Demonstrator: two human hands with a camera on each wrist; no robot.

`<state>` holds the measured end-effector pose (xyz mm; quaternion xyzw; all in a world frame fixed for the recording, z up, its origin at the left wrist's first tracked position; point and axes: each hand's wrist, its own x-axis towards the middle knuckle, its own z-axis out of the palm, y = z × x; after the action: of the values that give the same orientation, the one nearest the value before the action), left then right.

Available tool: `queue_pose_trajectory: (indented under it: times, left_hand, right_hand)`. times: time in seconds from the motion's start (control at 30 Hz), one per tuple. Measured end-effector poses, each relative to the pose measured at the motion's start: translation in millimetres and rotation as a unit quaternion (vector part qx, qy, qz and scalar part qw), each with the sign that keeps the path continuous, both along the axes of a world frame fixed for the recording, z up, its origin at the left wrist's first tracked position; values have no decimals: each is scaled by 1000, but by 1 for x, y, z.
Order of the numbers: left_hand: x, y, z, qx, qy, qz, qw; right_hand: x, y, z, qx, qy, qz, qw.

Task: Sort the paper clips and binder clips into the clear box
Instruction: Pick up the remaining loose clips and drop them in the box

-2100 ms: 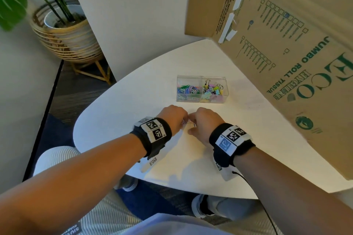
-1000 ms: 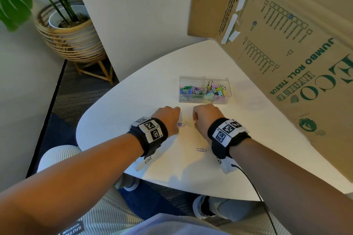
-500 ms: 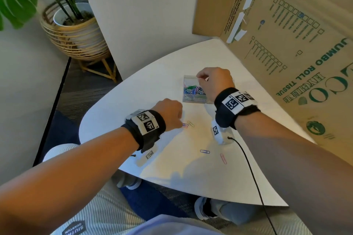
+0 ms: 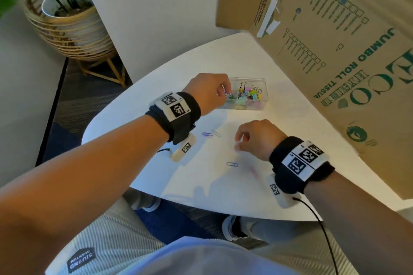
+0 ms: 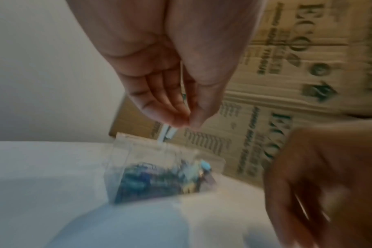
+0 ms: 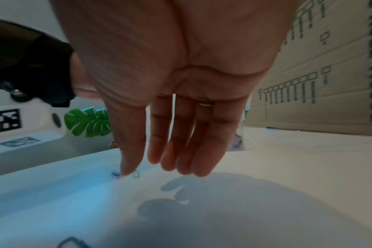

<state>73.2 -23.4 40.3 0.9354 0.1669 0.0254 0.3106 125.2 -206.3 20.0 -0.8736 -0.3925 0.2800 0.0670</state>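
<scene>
The clear box [image 4: 257, 106] stands mid-table, paper clips in its left compartment and binder clips [image 4: 247, 94] in its right. My left hand [image 4: 220, 92] hovers over the left compartment; in the left wrist view its thumb and fingertips [image 5: 181, 121] pinch together above the box [image 5: 121, 167], with a thin sliver of a paper clip between them. My right hand [image 4: 240, 142] is low over the table, fingers [image 6: 181, 151] straight and holding nothing. Loose paper clips lie around it: purple [image 4: 207, 134], pale green [image 4: 216, 133], blue [image 4: 232, 164], pink [image 4: 254, 172].
A big cardboard carton [image 4: 335, 51] leans over the right side of the white table [image 4: 178, 78], close behind the box. A potted plant [image 4: 67, 18] stands on the floor at far left. The table's near edge runs just under my wrists.
My right hand has come back from the box to the table near the loose clips. My left hand has left the table and reached over the box's left compartment.
</scene>
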Motion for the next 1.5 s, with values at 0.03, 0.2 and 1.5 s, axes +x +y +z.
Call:
queue_pose_trajectory:
  times: [0.03,0.2,1.5]
  left_hand:
    - [-6,-3,-5,25,28,-29,999]
    - [-30,-9,-32,103,198,-146,964]
    - [-40,-1,-39,79,183,-26,980]
  right_hand:
    - [0,-5,0,-18,0,-5,1000]
    - [-1,-21,3,-113,2,7,994]
    - [-21,14,-29,-84,-87,85,989]
